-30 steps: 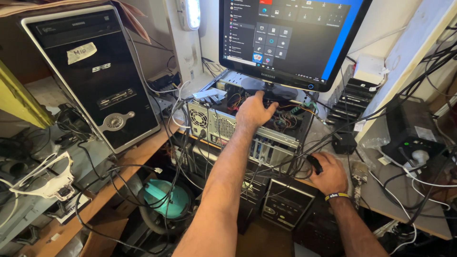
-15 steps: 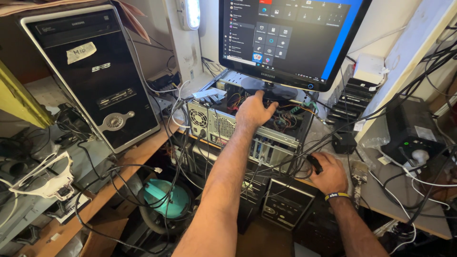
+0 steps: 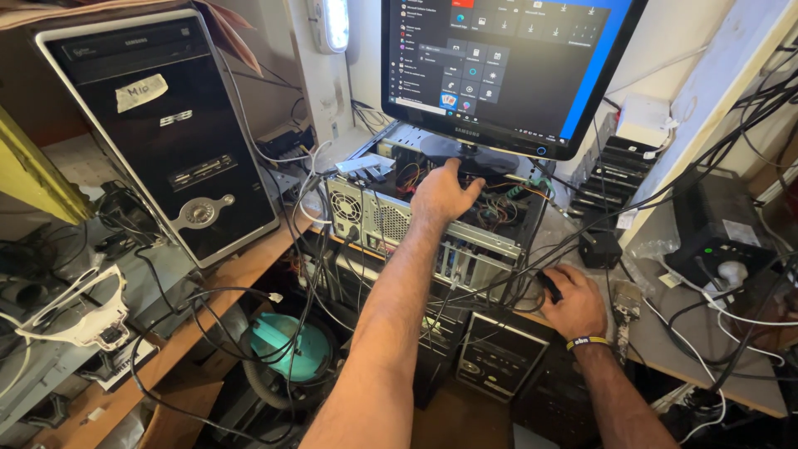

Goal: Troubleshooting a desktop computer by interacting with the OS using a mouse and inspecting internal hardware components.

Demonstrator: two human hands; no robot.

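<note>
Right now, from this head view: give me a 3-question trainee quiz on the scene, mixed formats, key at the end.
1. True or false: the left hand reaches into the open computer case that lies under the monitor.
2. Multiple choice: the right hand rests on A) a yellow screwdriver, B) a black mouse at the bench edge, C) the teal round thing below.
3. Fill in: the right wrist wears a ____ band.

Key: 1 true; 2 B; 3 yellow and purple.
</note>
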